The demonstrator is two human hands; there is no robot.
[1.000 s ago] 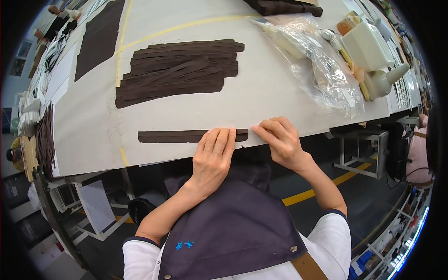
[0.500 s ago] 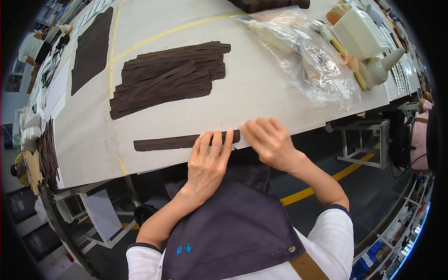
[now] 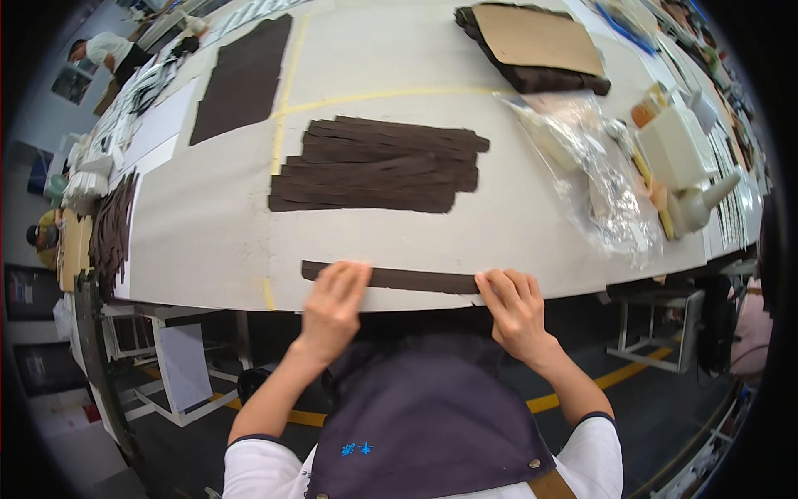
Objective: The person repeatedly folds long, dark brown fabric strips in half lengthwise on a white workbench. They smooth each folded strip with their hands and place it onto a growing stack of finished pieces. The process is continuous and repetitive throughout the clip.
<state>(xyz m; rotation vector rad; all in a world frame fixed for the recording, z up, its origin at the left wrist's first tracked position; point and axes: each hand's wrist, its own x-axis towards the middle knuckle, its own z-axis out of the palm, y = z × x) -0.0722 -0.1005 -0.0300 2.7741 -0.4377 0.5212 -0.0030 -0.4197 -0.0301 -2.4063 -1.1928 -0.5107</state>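
A narrow dark brown strip (image 3: 424, 280), which looks like leather or fabric, lies along the near edge of the table. My left hand (image 3: 334, 306) is over its left part, fingers bent together and closed on it, a little smeared by motion. At the strip's right end my right hand (image 3: 517, 309) has thumb and fingers closed on the tip. Beyond my hands sits a loose pile of similar dark brown strips (image 3: 374, 170), overlapping in uneven rows.
A flat dark brown sheet (image 3: 243, 79) lies far left on the pale table (image 3: 208, 241). Far right are a cardboard-topped brown stack (image 3: 540, 41), a clear plastic bag (image 3: 594, 183), a white container (image 3: 677, 150) and a nozzle bottle (image 3: 694, 208). More strips (image 3: 112, 224) hang at the left.
My right hand has come down onto the strip's right end. My left hand has slid toward its left part, fingers now bent instead of lying flat. The view has shifted, showing more of the far table.
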